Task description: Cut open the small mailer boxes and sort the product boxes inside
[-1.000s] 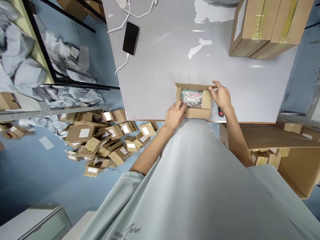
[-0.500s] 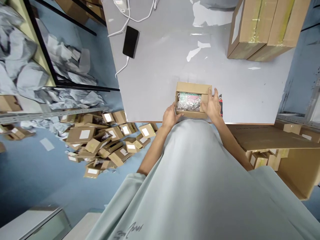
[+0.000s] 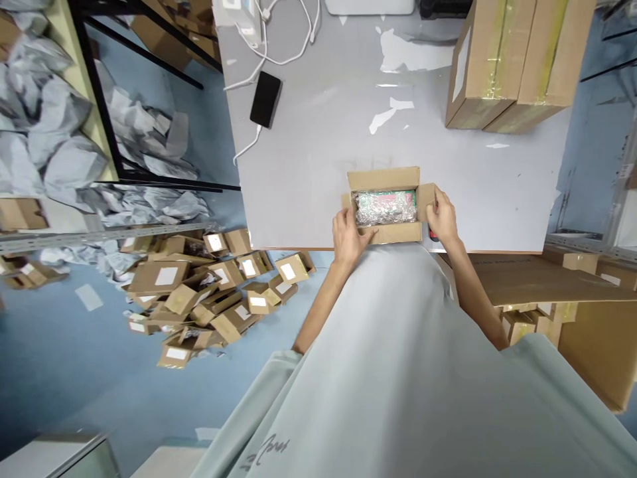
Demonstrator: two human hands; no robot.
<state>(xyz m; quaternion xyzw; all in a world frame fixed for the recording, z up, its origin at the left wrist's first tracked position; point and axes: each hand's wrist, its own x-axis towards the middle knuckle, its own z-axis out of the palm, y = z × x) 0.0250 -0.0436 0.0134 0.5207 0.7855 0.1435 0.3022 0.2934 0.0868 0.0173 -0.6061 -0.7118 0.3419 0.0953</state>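
Note:
A small cardboard box [image 3: 383, 178] lies on the table near its front edge, with its flaps folded outward. Inside is an item in clear bubble wrap [image 3: 385, 208], with pink and green showing through. My left hand [image 3: 348, 238] grips the box's left end, its thumb over the front flap. At the other end, my right hand [image 3: 444, 218] pinches the right flap between thumb and fingers. Partly hidden beside that hand is a red and black object [image 3: 432, 236], whose kind I cannot make out.
Two large taped cartons [image 3: 490, 63] stand at the table's back right. A black phone [image 3: 265, 99] with a white cable lies at the left. Opened boxes [image 3: 213, 285] are heaped on the floor to the left; a big open carton [image 3: 597, 345] stands at the right.
The right flap has swung outward, uncovering more of the wrapped item. My right hand has moved right and down with that flap; my left hand still holds the left end.

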